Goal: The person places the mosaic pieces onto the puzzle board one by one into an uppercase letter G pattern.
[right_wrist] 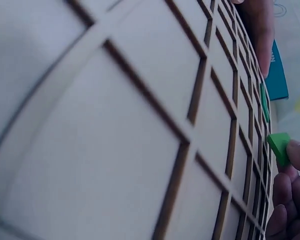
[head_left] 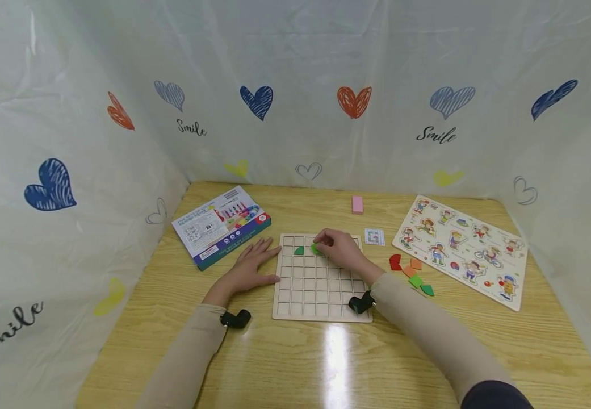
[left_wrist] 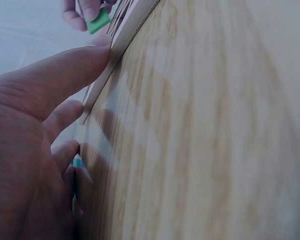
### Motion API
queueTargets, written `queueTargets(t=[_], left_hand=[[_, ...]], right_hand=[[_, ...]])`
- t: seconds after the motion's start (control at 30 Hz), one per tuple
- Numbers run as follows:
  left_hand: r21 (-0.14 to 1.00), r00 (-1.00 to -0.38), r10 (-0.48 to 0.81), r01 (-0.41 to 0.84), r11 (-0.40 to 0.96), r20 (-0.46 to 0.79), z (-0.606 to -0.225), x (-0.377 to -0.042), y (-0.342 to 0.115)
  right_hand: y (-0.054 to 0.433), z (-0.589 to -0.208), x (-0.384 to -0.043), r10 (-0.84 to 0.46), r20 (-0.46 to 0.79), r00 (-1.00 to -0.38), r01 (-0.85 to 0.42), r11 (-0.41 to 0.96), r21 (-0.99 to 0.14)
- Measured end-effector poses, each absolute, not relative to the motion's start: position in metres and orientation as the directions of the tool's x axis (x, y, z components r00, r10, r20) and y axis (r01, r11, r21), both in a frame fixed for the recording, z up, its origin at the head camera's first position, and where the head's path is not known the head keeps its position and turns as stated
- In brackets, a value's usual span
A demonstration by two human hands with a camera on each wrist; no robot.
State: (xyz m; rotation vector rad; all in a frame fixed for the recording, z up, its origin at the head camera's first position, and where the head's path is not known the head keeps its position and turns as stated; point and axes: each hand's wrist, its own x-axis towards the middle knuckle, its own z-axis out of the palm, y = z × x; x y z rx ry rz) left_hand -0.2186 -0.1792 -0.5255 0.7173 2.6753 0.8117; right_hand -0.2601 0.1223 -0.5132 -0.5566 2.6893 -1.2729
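Observation:
Between thumb and fingers, my right hand [head_left: 343,250] pinches a light green block [right_wrist: 279,148] over the upper part of the wooden grid board [head_left: 290,311]. The block looks tilted in the right wrist view, and the fingers partly cover it in the head view. One square to the left, a darker green quarter-round piece [head_left: 299,250] lies in the grid. My left hand [head_left: 249,267] rests with fingers spread at the board's left side. Its thumb [left_wrist: 97,50] touches the board's edge in the left wrist view.
Right of the board lie red pieces [head_left: 395,262], orange pieces [head_left: 410,271], a green square [head_left: 415,281] and a green quarter-round [head_left: 427,290]. Beyond are a small pattern card [head_left: 374,237], a pink block [head_left: 357,205] and a picture puzzle board [head_left: 464,250]. A game box [head_left: 221,227] lies at left.

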Motion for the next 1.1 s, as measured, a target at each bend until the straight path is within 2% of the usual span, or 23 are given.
queueTargets(t=[0.33, 0.83, 1.1], left_hand=[[0.585, -0.846, 0.525, 0.378, 0.718, -0.098, -0.527, -0.218, -0.179], [0.572, -0.850, 0.518, 0.379, 0.727, -0.095, -0.523, -0.218, -0.178], [0.575, -0.848, 0.521, 0.382, 0.724, -0.093, -0.523, -0.218, -0.178]], right_hand=[[0.107, -0.514, -0.257, -0.335, 0.025, -0.942, -0.228, 0.585, -0.779], [0.111, -0.514, -0.259, -0.442, 0.008, -0.897, -0.328, 0.653, -0.683], [0.114, -0.517, -0.260, -0.460, -0.001, -0.888, -0.338, 0.654, -0.677]])
